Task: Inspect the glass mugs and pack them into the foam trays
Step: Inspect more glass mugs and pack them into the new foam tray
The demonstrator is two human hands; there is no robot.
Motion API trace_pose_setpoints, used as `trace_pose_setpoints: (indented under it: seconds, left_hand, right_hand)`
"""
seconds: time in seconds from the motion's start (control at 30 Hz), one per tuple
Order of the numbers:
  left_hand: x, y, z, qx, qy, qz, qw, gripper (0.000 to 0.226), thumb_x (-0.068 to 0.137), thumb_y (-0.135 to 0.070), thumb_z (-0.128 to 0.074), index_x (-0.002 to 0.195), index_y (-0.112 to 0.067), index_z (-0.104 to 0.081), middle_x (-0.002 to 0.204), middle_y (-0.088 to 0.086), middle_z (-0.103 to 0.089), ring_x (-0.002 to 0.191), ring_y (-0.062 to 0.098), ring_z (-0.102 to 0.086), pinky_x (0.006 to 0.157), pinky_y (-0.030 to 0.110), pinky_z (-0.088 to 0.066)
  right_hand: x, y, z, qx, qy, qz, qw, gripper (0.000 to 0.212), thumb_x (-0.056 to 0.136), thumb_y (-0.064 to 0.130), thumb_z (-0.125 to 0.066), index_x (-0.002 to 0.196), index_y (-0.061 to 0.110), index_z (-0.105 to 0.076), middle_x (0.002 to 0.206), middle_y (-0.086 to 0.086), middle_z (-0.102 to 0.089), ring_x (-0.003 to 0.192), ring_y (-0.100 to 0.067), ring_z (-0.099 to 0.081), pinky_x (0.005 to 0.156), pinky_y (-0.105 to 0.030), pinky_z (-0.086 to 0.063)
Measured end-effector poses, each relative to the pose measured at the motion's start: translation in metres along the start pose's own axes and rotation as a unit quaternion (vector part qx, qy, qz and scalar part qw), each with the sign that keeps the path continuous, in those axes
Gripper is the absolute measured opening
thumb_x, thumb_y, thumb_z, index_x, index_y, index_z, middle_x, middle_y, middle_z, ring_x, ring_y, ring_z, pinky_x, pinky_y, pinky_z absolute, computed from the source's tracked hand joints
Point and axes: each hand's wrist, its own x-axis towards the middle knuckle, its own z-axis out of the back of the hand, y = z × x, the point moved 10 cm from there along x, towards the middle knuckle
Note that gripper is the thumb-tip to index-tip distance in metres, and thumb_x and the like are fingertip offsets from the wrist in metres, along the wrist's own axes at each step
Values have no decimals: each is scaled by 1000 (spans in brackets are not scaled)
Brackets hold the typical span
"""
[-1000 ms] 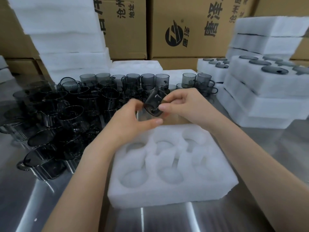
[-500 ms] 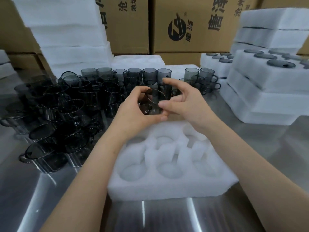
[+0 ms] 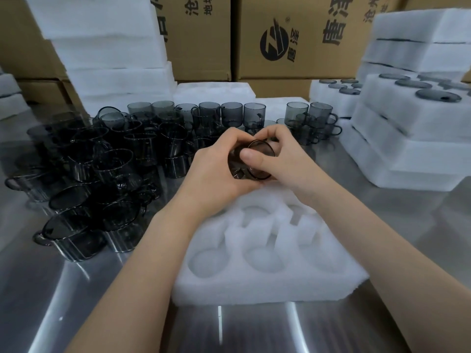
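Head view: I see both hands meeting over the tray's far edge, at 12 o'clock from its middle, with a mug clasped between them. My left hand curls round its side. My right hand grips the rim, thumb across the glass. The mug is tipped over. Loose mugs crowd the surface at 10 o'clock, and packed trays are stacked at 2 o'clock.

Mug: between left hand and right hand, above the foam tray's far edge.
Foam tray: on the table, centre front.
Loose mugs: on the table, left of and behind the tray.
Packed trays: stacked to the right.
Boxes: along the back.
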Motion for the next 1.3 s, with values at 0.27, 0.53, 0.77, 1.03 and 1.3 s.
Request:
trace_pose_setpoints:
  seconds: [0.27,0.53,0.77,1.03,1.3]
  left_hand:
    - [-2,-14,6,-41,-32,-35,998,62,63,-12,-89,116,-27,-60,106,-16,-68,103,5,-64,92,34,-52]
    - [1,-7,12,-152,-62,-26,986,71,57,4,-86,118,-18,-58,116,-7,-67,111,10,-63,98,32,-51]
    - [3,4,17,-173,-86,-3,981,59,63,6,-86,108,-20,-58,100,-12,-70,96,0,-67,83,15,-49]
    - [1,-4,3,-74,-32,-28,996,64,64,-11,-86,116,-36,-60,125,-15,-64,114,1,-61,101,31,-49]
    - [-1,-17,-1,-29,-7,-61,998,70,67,-13,-86,120,-42,-51,130,-23,-58,118,-5,-55,101,19,-43]
  right_hand:
    - [-5,4,3,126,-7,-16,992,34,84,34,-67,111,15,-61,98,-2,-69,86,-18,-65,64,-34,-53]
    - [-3,3,-13,224,116,-50,966,49,97,26,-45,141,5,-47,137,-21,-54,116,-27,-55,86,-37,-50]
    - [-7,6,-16,152,122,9,981,51,85,4,-62,135,2,-52,128,-17,-61,114,-29,-60,97,-52,-51]
    - [-4,12,1,-41,-22,57,997,43,61,28,-83,88,20,-51,80,16,-65,78,2,-61,69,-19,-50]
    - [-3,13,14,57,-79,59,994,24,89,35,-64,74,16,-64,73,6,-66,71,-9,-60,66,-27,-50]
